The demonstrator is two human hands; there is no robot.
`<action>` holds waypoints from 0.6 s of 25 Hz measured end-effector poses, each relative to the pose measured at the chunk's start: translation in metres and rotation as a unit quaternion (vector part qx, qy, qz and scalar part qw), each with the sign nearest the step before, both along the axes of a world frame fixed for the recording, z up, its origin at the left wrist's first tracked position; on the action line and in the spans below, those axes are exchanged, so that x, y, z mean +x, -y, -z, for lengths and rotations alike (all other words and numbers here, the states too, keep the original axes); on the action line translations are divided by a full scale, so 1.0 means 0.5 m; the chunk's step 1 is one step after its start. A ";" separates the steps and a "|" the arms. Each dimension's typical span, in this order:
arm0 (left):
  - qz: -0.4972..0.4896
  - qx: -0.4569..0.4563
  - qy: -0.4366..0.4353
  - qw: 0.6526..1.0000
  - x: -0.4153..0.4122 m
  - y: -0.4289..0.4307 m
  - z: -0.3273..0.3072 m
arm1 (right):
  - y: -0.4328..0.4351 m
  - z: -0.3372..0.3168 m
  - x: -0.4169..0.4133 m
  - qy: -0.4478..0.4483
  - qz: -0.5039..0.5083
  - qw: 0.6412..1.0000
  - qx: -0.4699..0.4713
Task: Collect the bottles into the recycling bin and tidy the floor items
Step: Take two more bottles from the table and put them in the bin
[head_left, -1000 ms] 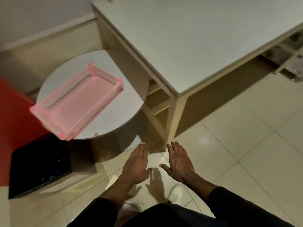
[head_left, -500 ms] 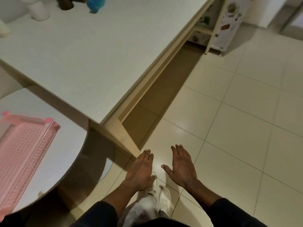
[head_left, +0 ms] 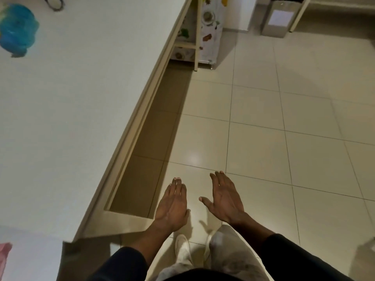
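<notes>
No readable text anywhere. Grey bin at top right carries a pale label on its front, but it reads blank or too blurred for characters. Patterned cabinet cover beyond the desk shows only printed pictures, no lettering. No brands, numbers or signs legible.

Table top is showing off-white, its edge band reading beige. Crumpled bag on it is showing bright blue. Floor tiles are appearing pale cream with thin dark grout lines. Cabinet cover is showing white with a scattered brown, green and yellow print. Bin is reading grey with a white label. Sleeves are showing black; trousers light grey, mottled; shoe white. Pink corner is showing at lower left.
</notes>
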State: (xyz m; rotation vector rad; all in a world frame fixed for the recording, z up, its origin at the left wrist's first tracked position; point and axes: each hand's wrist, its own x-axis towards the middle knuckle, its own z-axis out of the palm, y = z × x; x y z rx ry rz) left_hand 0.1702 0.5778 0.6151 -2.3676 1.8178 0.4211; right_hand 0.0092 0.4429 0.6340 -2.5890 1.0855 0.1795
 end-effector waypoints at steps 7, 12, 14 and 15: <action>-0.024 -0.023 -0.007 0.999 0.058 0.142 -0.005 | 0.173 0.008 0.064 0.017 0.006 1.000 -0.014; -0.044 -0.026 0.020 0.998 0.127 0.301 -0.022 | 0.365 0.006 0.117 0.034 -0.046 0.998 -0.022; -0.052 -0.038 0.036 0.997 0.152 0.376 -0.042 | 0.455 -0.008 0.136 0.047 -0.060 0.997 -0.014; -0.057 -0.046 0.045 0.996 0.165 0.416 -0.057 | 0.500 -0.019 0.148 0.053 -0.064 0.996 -0.010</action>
